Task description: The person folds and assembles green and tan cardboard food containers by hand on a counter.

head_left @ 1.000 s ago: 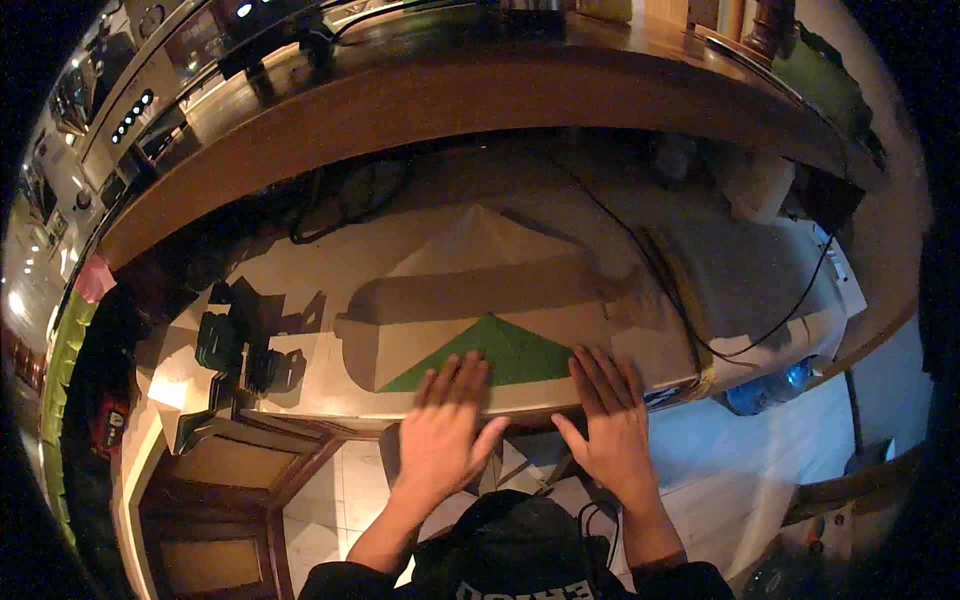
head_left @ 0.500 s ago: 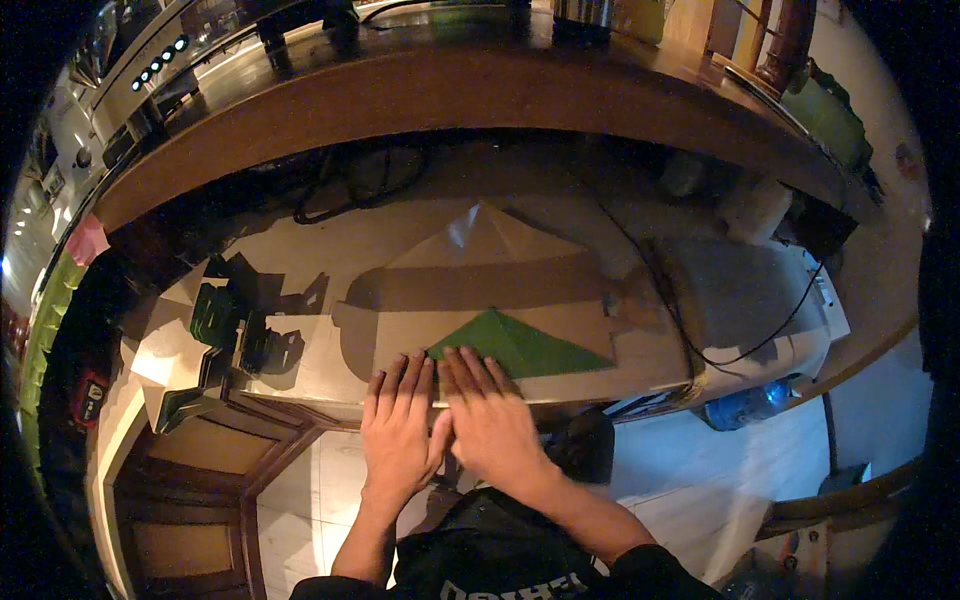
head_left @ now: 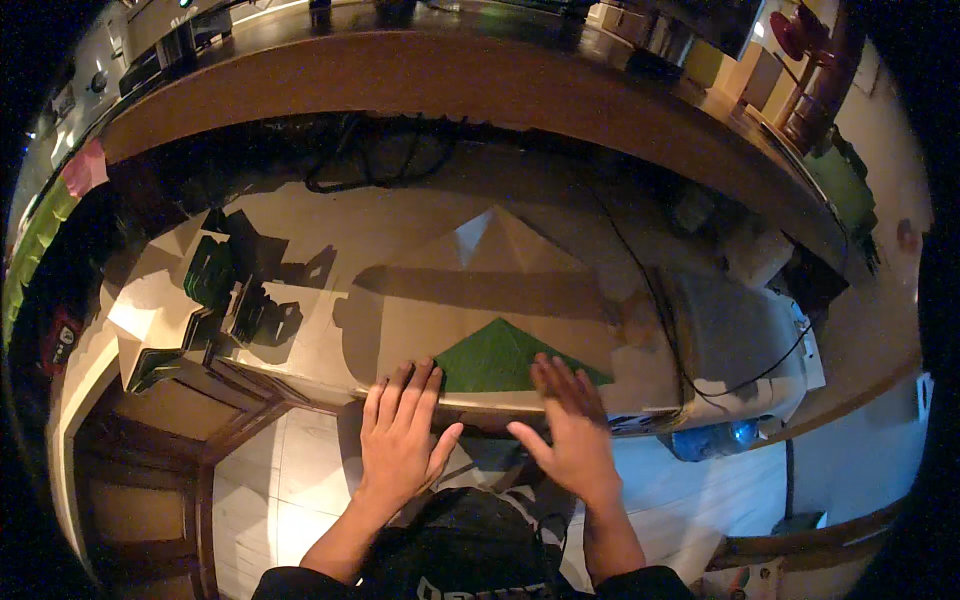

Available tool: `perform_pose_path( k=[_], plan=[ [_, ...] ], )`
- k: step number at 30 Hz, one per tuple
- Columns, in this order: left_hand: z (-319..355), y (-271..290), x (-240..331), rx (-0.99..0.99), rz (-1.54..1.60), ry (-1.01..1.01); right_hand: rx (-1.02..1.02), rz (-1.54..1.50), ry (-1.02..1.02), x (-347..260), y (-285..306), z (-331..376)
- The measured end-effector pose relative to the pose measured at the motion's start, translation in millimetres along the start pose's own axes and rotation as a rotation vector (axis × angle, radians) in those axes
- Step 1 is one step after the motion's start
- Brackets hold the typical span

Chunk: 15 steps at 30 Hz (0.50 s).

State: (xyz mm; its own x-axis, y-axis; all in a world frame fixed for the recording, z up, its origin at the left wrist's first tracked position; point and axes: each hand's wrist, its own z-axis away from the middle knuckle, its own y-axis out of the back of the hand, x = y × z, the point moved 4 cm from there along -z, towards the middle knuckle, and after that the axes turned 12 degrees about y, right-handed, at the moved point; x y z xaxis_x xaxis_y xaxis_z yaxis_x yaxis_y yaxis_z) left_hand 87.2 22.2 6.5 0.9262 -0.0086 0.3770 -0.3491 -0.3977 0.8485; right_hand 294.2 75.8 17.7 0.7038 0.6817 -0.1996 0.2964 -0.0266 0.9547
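A pale sheet of paper [head_left: 480,290] lies flat on a light tabletop, its far corner pointing away from me. At its near edge a green triangular flap [head_left: 500,360] is folded up over it. My left hand [head_left: 400,435] rests palm down with fingers apart, fingertips at the flap's left corner. Over the right part of the flap, my right hand [head_left: 575,435] has its fingers stretched out and its thumb spread, slightly smeared by motion. Neither hand grips anything. Shadow falls across the middle of the sheet.
Folded green-and-white paper pieces [head_left: 160,310] stand at the left. A dark cable [head_left: 655,285] runs across the right side, near a bag-like item [head_left: 735,310]. A blue plastic bottle [head_left: 715,440] sits below the right edge. A wooden shelf edge [head_left: 440,85] overhangs the far side.
My right hand has slid right along the green flap, away from my left hand. The left hand stays near the flap's left corner. The whole view has shifted slightly.
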Motion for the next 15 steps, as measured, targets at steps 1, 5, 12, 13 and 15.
perform_pose_path(
  k=[1,5,12,13,15],
  plan=[
    [0.4,-0.6,-0.7,0.008,-0.004,0.0,0.023,0.017,-0.02,7.1,1.2,4.9],
    [-0.9,3.8,-0.2,0.028,-0.009,0.006,0.107,-0.005,-0.076,22.1,7.0,12.6],
    [13.7,37.5,44.4,-0.181,0.521,-0.207,0.58,-0.272,-0.132,23.7,5.7,58.4],
    [20.1,49.1,50.8,-0.158,0.533,-0.346,0.638,-0.256,-0.147,25.0,5.9,63.7],
    [42.4,62.0,45.0,0.086,0.429,-0.515,0.795,-0.298,-0.072,21.3,20.6,59.2]
  ],
)
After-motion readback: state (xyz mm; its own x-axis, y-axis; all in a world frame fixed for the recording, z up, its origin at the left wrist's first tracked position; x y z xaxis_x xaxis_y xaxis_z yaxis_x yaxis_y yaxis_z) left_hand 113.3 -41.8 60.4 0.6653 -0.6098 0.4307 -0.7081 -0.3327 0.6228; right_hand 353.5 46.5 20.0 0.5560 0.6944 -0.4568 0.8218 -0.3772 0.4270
